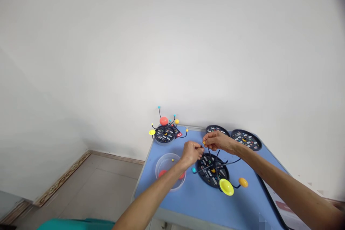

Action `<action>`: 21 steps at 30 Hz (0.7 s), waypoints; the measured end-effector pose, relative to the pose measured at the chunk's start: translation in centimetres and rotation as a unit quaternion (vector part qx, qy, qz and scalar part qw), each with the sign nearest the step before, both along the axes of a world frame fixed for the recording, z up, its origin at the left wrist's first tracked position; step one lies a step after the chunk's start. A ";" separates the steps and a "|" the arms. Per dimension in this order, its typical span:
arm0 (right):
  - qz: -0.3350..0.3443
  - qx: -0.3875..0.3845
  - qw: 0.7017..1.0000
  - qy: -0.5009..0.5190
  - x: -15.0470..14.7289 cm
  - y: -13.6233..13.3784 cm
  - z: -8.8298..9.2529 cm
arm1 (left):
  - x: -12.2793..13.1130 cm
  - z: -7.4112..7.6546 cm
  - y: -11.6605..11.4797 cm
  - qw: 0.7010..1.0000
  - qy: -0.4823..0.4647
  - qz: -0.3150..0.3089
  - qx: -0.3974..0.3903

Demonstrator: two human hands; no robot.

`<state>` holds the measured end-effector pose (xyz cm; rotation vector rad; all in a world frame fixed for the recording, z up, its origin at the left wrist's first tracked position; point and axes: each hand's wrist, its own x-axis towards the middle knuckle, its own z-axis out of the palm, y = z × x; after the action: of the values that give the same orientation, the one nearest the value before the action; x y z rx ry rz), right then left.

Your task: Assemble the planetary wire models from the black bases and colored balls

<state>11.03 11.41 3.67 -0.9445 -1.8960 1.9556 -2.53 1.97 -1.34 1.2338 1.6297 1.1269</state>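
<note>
A solar system model [212, 170] with a round black base and curved black arms stands on the blue table. It carries a yellow ringed planet [226, 187], an orange ball [243, 182] and a small blue ball [193, 170]. My left hand [192, 152] is closed in a pinch at the end of one black arm, at the model's far left side. Just right of it, my right hand [217, 140] pinches a small orange ball [204, 143] close to another black arm. Whether ball and arm touch is hard to see.
A clear plastic tub [159, 161] with red balls and a tiny yellow one sits left of the model. Another assembled model [164, 133] stands at the back left. Two black discs [246, 139] lie at the back right. A black-edged tray [272, 201] lies along the right side.
</note>
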 end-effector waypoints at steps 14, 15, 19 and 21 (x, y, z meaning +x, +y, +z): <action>0.048 0.067 0.996 -0.026 -0.4 -0.4 0.6 | 0.2 -0.3 -0.1 0.999 -0.046 -0.012 0.013; 0.050 0.078 0.995 -0.032 -0.4 -0.5 0.7 | 0.2 -0.3 -0.1 0.999 -0.047 -0.012 0.014; 0.060 0.133 0.988 -0.058 -0.6 -0.9 1.1 | 0.2 -0.1 -0.1 0.999 -0.044 -0.011 0.017; 0.073 0.176 0.979 -0.075 -0.8 -1.1 1.3 | 0.3 0.0 -0.2 0.999 -0.042 -0.011 0.017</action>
<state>10.27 10.35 4.96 -0.8898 -2.3551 1.5761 -2.26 1.81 -1.35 1.2065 1.5373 1.1819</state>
